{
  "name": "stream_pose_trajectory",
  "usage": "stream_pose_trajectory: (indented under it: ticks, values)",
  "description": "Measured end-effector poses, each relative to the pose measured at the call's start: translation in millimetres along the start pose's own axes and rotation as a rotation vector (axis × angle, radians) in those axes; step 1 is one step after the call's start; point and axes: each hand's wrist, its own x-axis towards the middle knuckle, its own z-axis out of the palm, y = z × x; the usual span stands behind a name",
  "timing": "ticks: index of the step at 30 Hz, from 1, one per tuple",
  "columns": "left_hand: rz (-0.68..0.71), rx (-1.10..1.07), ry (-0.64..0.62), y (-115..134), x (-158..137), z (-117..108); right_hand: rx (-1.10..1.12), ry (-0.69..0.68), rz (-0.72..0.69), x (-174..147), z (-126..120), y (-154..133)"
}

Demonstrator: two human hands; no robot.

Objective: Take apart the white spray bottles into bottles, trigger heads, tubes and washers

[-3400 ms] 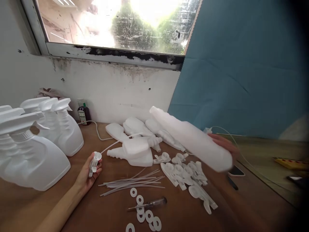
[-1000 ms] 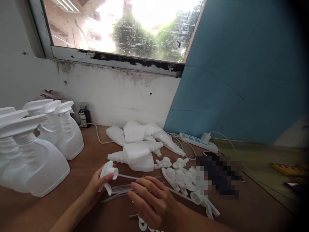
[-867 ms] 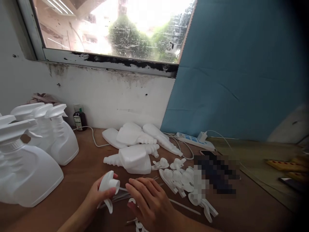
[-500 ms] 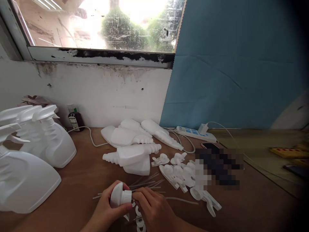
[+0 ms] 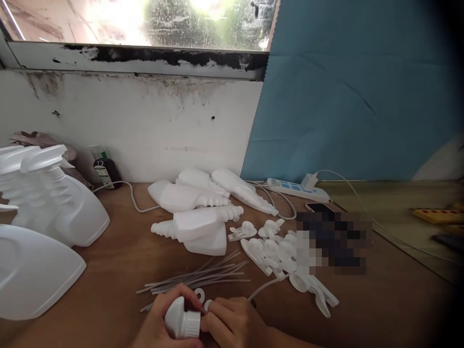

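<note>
My left hand (image 5: 156, 316) is wrapped around a white spray trigger head (image 5: 175, 318), whose ribbed collar (image 5: 192, 324) faces right. My right hand (image 5: 235, 320) is closed, with its fingertips against the collar's open end. A thin plastic tube (image 5: 266, 286) sticks out behind the right hand towards the loose trigger heads; its other end is hidden by the fingers. Just beyond the hands lie a white ring washer (image 5: 199, 295) and a bundle of thin tubes (image 5: 203, 278). Another white ring (image 5: 208, 305) shows partly at the right fingertips.
White bottles (image 5: 197, 224) lie in a pile at the back. Loose trigger heads (image 5: 271, 251) are heaped to the right, near a phone (image 5: 319, 208) and a power strip (image 5: 300, 190). Assembled spray bottles (image 5: 78, 208) stand left, before a dark bottle (image 5: 106, 170).
The view has tipped down and shifted slightly. The tube behind my right hand now slants upward to the trigger heads. Both hands remain together at the spray head.
</note>
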Motion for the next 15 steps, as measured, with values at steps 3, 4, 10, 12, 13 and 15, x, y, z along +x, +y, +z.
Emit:
stream_pose_trajectory:
  ticks: [3,4,10,12,13,15]
  values:
    - [-0.013,-0.051,0.033,0.2,-0.3,3.0,0.085,0.000,0.054,1.0,-1.2,-1.4]
    - [-0.025,-0.079,0.063,0.5,-0.3,4.6,0.131,0.003,0.087,1.7,-1.9,-1.7]
    - [0.171,-0.001,0.108,2.8,-1.4,6.9,0.353,-0.028,0.311,5.5,-8.0,-3.3]
    - [0.318,0.155,0.132,4.9,-3.2,5.4,0.403,-0.044,0.336,6.3,-10.3,-3.6]
    - [0.366,0.234,0.156,5.6,-4.4,4.8,0.425,-0.052,0.338,6.6,-11.5,-3.6]
    - [0.397,0.352,0.195,5.4,-7.2,3.9,0.455,-0.065,0.346,7.0,-13.8,-3.7]
